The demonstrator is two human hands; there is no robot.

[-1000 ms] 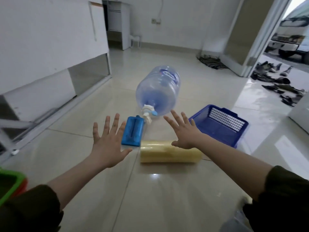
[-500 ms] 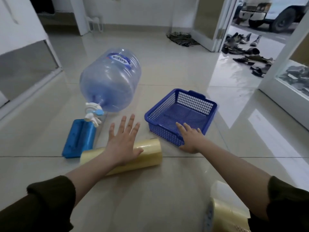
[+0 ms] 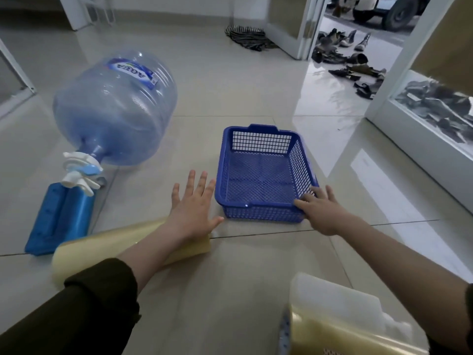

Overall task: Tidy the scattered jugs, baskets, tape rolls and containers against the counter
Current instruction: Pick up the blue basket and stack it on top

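The blue mesh basket sits upright and empty on the tiled floor, just past the middle of the view. The right hand reaches in from five o'clock, palm down; its fingers lie over the basket's near right corner, touching the rim, spread and not closed around it. The left hand comes in from seven o'clock, flat and palm down, fingers fanned apart, its grip holding nothing; it hovers just beside the basket's near left corner, above the far end of a yellowish tape roll that lies on its side under the forearm. Both arms are stretched forward in dark sleeves.

At ten o'clock from the basket, a large clear-blue water jug lies on its side, neck toward the camera, fitted with a white tap. The tap rests on a blue plastic block. At the bottom right, a second yellowish tape roll and a white container sit very near the camera.
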